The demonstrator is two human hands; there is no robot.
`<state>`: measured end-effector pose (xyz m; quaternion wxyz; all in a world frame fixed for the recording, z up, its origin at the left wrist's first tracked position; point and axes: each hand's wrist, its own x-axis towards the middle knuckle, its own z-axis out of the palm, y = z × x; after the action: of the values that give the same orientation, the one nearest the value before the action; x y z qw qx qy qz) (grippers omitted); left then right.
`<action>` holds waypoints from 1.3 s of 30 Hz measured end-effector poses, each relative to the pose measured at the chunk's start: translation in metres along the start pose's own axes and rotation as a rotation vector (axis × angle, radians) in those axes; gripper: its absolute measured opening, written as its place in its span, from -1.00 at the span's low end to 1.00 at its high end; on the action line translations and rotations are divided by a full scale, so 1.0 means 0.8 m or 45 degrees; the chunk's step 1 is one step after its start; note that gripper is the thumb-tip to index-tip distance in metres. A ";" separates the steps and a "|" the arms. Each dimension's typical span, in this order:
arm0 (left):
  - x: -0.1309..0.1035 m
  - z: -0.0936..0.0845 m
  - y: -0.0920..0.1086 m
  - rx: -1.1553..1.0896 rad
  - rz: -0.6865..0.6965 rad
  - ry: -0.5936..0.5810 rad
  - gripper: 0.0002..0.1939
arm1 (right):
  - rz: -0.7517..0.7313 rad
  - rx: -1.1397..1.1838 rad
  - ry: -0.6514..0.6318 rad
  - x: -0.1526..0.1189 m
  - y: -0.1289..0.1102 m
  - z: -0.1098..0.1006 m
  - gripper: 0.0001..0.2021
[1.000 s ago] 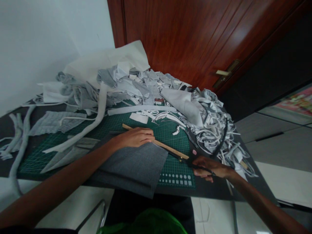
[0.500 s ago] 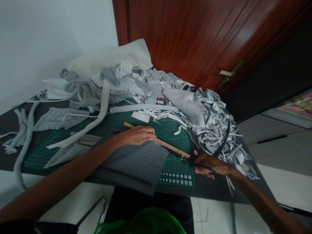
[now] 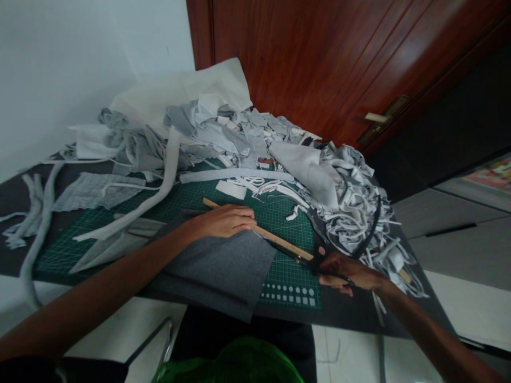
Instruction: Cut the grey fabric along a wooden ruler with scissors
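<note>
My left hand (image 3: 230, 220) is closed over the middle of a wooden ruler (image 3: 283, 242), fingers pressed together, holding it down along the upper edge of a dark grey cloth (image 3: 223, 271). The cloth lies on a green cutting mat (image 3: 295, 218), and its lower corner hangs past the table's front edge. In my right hand (image 3: 339, 274) are black-handled scissors (image 3: 307, 264), gripped by the loops beyond the ruler's right end. Their blades point left, lying along the ruler's near side by the cloth. The blade tips are hard to make out.
Grey and white fabric scraps (image 3: 347, 202) are heaped along the back and right of the table. Long pale strips (image 3: 159, 197) and a folded grey piece (image 3: 120, 242) lie to the left. Behind stands a brown wooden door (image 3: 295, 64); a dark table edge (image 3: 359, 314) runs in front.
The camera view has shifted very slightly. Both hands, the ruler, the scissors and the cloth stay in nearly the same places.
</note>
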<state>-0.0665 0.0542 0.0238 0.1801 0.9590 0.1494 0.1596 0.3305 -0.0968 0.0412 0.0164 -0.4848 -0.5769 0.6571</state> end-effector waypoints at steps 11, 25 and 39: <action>0.002 0.000 0.001 0.051 -0.042 -0.056 -0.73 | 0.043 0.012 0.012 0.002 -0.008 0.008 -0.36; 0.002 0.005 -0.004 0.010 -0.024 0.056 -0.77 | 0.025 -0.098 0.028 0.007 -0.016 0.007 -0.35; 0.002 0.001 0.000 0.019 -0.040 0.031 -0.79 | -0.027 -0.175 0.027 0.022 -0.032 0.005 -0.38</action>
<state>-0.0650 0.0543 0.0234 0.1738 0.9559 0.1676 0.1674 0.3051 -0.0809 0.0498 -0.0038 -0.4856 -0.6255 0.6107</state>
